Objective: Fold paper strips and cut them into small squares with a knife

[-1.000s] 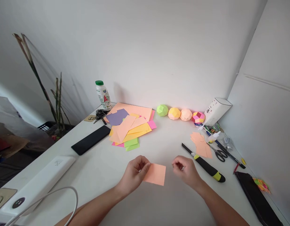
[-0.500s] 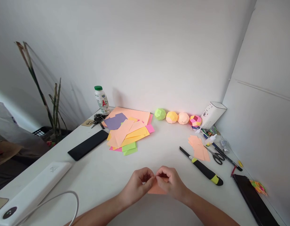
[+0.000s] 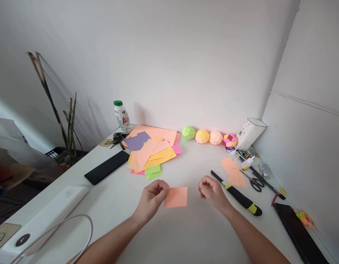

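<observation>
A small salmon-coloured paper rectangle point(image 3: 176, 197) is pinched at its left edge between the thumb and fingers of my left hand point(image 3: 151, 201). The paper is flat and faces me, above the white table. My right hand point(image 3: 212, 192) is apart from it, to the right, with fingers curled and thumb pressed in. Whether something small is inside those fingers is hidden. Close to the right hand lies a black and lime-green utility knife point(image 3: 242, 199), its dark blade pointing up and left.
Coloured paper sheets point(image 3: 155, 156) are piled at the back left. Several paper polyhedra point(image 3: 202, 136) line the wall. Salmon paper pieces point(image 3: 233, 173), scissors point(image 3: 255, 184) and a glue bottle point(image 3: 247, 163) lie right. A white device with cable point(image 3: 56, 212) and a black slab point(image 3: 106, 167) lie left.
My hands were together, both pinching the paper's top edge. They have parted: the left has moved left and up with the paper, the right has let it go and shifted right.
</observation>
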`<state>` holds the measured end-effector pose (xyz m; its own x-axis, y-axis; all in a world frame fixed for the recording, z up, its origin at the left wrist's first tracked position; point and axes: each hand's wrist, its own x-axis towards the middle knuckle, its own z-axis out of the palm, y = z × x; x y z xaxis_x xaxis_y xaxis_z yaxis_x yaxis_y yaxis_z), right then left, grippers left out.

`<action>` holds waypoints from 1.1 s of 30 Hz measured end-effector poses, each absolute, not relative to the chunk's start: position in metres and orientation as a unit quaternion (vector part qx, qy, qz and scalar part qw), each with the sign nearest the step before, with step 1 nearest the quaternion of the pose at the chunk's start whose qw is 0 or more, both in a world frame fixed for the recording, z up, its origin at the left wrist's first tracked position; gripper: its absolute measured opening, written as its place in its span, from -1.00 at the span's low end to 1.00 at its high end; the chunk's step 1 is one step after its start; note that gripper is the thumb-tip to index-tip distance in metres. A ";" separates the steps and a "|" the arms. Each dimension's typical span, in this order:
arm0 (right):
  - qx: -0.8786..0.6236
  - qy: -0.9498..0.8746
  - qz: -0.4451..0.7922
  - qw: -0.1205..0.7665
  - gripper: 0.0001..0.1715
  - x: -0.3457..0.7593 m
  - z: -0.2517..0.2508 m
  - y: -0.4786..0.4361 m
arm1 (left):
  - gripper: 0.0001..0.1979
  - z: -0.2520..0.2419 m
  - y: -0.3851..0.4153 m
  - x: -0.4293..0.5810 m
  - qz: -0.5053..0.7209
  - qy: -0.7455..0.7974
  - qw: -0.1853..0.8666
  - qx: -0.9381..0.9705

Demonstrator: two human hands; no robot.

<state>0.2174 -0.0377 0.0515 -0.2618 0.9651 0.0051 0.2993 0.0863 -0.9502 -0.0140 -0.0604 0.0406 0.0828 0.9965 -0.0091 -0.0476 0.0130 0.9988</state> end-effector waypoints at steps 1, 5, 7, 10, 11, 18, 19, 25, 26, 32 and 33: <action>-0.492 -0.638 0.468 0.362 -0.92 0.217 0.051 -0.037 | -0.78 0.040 -0.060 -0.014 0.487 0.469 0.539 0.502; -0.445 -0.629 0.556 0.313 -0.78 0.201 0.049 -0.048 | -0.76 0.035 -0.063 -0.007 0.459 0.439 0.576 0.515; -0.432 -0.628 0.584 0.280 -0.77 0.194 0.047 -0.055 | -0.77 0.032 -0.065 -0.005 0.442 0.419 0.582 0.539; -0.443 -0.653 0.550 0.272 -0.68 0.193 0.049 -0.059 | -0.82 0.031 -0.065 -0.006 0.416 0.404 0.540 0.610; -0.443 -0.665 0.537 0.271 -0.67 0.195 0.051 -0.058 | -0.84 0.032 -0.065 -0.007 0.411 0.404 0.517 0.633; -0.445 -0.666 0.534 0.270 -0.67 0.209 0.059 -0.051 | -0.83 0.044 -0.063 -0.013 0.438 0.407 0.522 0.608; -0.449 -0.661 0.535 0.275 -0.67 0.210 0.058 -0.051 | -0.84 0.044 -0.063 -0.013 0.439 0.407 0.541 0.590; -0.452 -0.649 0.532 0.301 -0.71 0.202 0.056 -0.055 | -0.71 0.035 -0.069 -0.002 0.281 0.367 0.677 0.573; -0.445 -0.643 0.540 0.310 -0.73 0.200 0.055 -0.056 | -0.68 0.033 -0.071 -0.001 0.279 0.368 0.679 0.570; -0.401 -0.568 0.624 0.356 -0.71 0.189 0.048 -0.062 | -0.59 0.033 -0.072 0.001 0.334 0.426 0.616 0.572; -0.401 -0.564 0.624 0.364 -0.71 0.188 0.046 -0.063 | -0.59 0.033 -0.072 0.001 0.332 0.429 0.610 0.577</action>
<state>0.1875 -0.0633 0.0458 -0.4139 0.9059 -0.0895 -0.0025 -0.0994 -0.9950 0.0007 -0.0723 0.0330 0.4111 0.9008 -0.1402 0.0893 0.1132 0.9895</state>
